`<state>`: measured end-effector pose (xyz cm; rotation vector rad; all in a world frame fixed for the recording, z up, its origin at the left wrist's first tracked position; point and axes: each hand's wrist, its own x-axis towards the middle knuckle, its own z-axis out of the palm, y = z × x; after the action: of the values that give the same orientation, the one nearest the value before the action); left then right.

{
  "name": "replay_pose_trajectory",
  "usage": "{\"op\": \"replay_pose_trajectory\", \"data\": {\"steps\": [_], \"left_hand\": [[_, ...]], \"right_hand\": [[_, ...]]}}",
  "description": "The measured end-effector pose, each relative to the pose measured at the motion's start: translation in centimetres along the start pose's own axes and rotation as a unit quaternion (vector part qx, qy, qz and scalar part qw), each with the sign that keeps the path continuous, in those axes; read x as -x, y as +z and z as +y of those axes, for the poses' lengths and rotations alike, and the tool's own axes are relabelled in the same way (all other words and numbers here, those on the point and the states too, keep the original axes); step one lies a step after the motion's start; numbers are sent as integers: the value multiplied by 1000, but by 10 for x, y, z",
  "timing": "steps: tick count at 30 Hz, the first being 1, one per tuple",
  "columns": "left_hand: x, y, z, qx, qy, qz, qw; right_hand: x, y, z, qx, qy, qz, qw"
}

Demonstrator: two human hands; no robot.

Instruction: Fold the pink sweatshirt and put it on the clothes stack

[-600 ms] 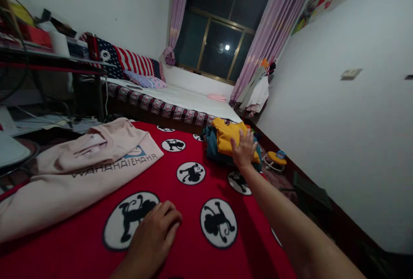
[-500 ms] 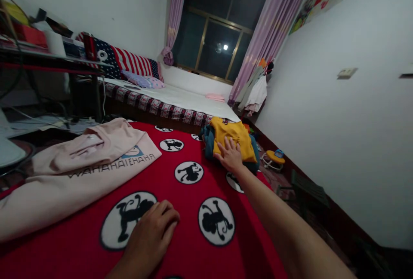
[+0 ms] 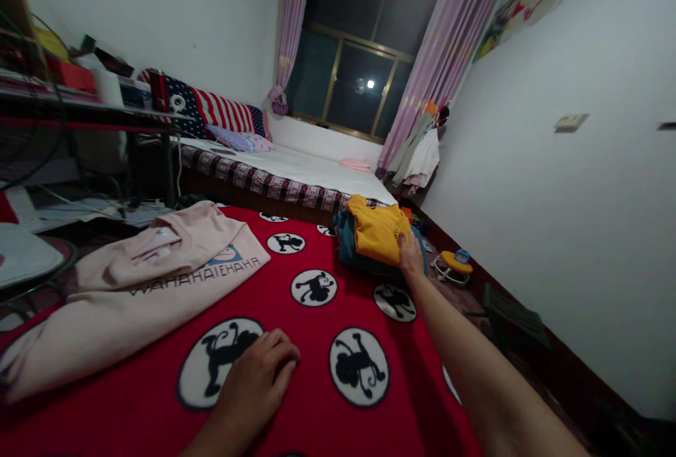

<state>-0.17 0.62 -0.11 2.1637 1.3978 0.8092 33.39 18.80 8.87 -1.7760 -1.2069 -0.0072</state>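
Observation:
My right hand point(image 3: 411, 253) rests at the right edge of a folded yellow garment point(image 3: 377, 228). Its fingers look stretched along the cloth and do not appear to grip it. The yellow garment lies on top of a folded blue-green garment point(image 3: 348, 249) at the far end of the red blanket. Nearer to me, my left hand point(image 3: 263, 372) lies on the blanket point(image 3: 311, 401) with its fingers loosely curled together. I see nothing held in it. A pale pink sweatshirt point(image 3: 174, 302) with dark lettering is spread on the left, its upper part partly bunched.
Behind the blanket stands a bed point(image 3: 301, 158) with a white sheet and pillows. A cluttered desk point(image 3: 105, 108) and a chair point(image 3: 26, 253) are on the left. On the right floor are a yellow stool point(image 3: 455, 263) and a dark green chair point(image 3: 515, 316).
My right hand has slid from the middle of the yellow garment to its right edge. The left hand stays in place on the blanket. The view has shifted slightly.

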Motion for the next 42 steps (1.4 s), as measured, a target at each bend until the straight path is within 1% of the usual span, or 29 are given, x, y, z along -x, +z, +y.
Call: {"op": "replay_pose_trajectory", "data": {"steps": [2, 4, 5, 6, 7, 10, 12, 14, 16, 19, 23, 25, 26, 27, 28, 29, 30, 31, 32, 33, 34, 35, 36, 38, 42], "left_hand": [[-1, -1, 0, 5, 0, 7, 1000], [-1, -2, -1, 8, 8, 18, 1000], [0, -2, -1, 8, 13, 24, 1000], [0, -2, -1, 7, 20, 32, 999], [0, -2, -2, 5, 27, 40, 999], [2, -1, -3, -7, 48, 62, 997], [2, -1, -4, -19, 57, 73, 996], [2, -1, -6, -36, 70, 81, 994], [4, -2, -6, -55, 86, 86, 991], [10, 0, -4, -84, 105, 86, 987], [20, -2, 4, -130, 134, 69, 980], [21, -13, 1, -164, 166, 41, 972], [19, -23, -4, -191, 181, 30, 964], [16, -36, -11, -228, 188, 26, 955], [12, -52, -22, -272, 181, 33, 945], [7, -70, -34, -319, 154, 51, 934], [2, -88, -48, -360, 105, 76, 924], [-2, -107, -63, -390, 35, 101, 915], [-6, -123, -78, -402, -46, 113, 908], [-10, -137, -91, -395, -120, 113, 904], [-12, -148, -103, -379, -180, 103, 902], [-14, -155, -112, -360, -221, 87, 902], [-15, -159, -118, -344, -245, 73, 904], [-15, -159, -122, -333, -258, 64, 905], [-9, -149, -109, -365, -243, 107, 892]], "right_hand": [[23, -9, -5, -23, -12, 53, 998], [66, -12, -12, -82, -38, 92, 992], [92, -12, -15, -126, -57, 98, 986], [121, -10, -17, -169, -66, 87, 980], [150, -8, -19, -208, -59, 67, 974], [225, -1, -22, -291, 14, -4, 957], [258, 0, -25, -327, 56, -67, 941], [275, -4, -27, -345, 58, -132, 927], [283, -11, -29, -338, 20, -173, 925], [285, -19, -32, -317, -28, -189, 929], [286, -23, -35, -318, -33, -188, 929], [287, -24, -37, -313, -44, -187, 930], [287, -24, -37, -303, -55, -187, 933], [288, -24, -37, -287, -69, -187, 937], [288, -24, -38, -267, -84, -187, 941], [289, -24, -38, -246, -98, -188, 946], [289, -24, -38, -226, -109, -188, 950], [289, -24, -39, -210, -117, -189, 952], [290, -23, -39, -198, -124, -191, 953], [290, -23, -39, -188, -129, -193, 954], [290, -22, -39, -181, -133, -195, 955], [290, -22, -40, -176, -136, -197, 955], [290, -21, -40, -173, -139, -198, 955], [290, -22, -40, -170, -144, -199, 954], [291, -24, -40, -166, -149, -199, 954]]}}
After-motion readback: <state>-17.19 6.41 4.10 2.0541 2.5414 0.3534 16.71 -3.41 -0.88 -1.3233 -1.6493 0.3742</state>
